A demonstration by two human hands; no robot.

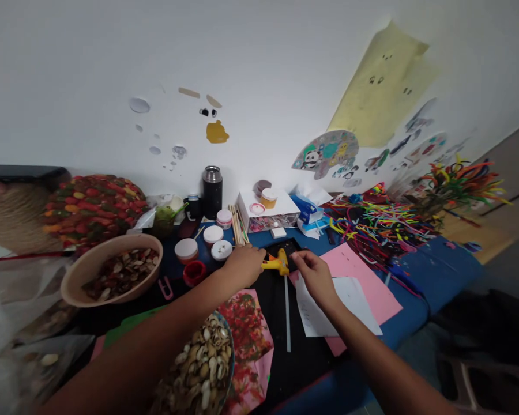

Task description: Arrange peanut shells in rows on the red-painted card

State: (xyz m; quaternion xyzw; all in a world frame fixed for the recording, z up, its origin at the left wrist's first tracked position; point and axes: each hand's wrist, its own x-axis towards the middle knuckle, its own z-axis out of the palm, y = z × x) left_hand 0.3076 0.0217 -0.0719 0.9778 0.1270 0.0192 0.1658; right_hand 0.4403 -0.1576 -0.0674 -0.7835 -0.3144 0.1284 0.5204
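Yellow glue gun [281, 263]: one, its handle gripped in my left hand [244, 266], its body just right of my knuckles. My right hand [315, 275]: near the gun's other side, fingertips bunched near the thumb; whether they closed on anything, I could not tell. Orientation: front end pointed away from me, toward a black tray [290, 245]; a long, pale glue stick [288, 317] ran from its rear toward me. Surface: black covering [274, 331] on a blue tabletop [436, 274]. Room: white wall [259, 69] bore paper cutouts [328, 153].
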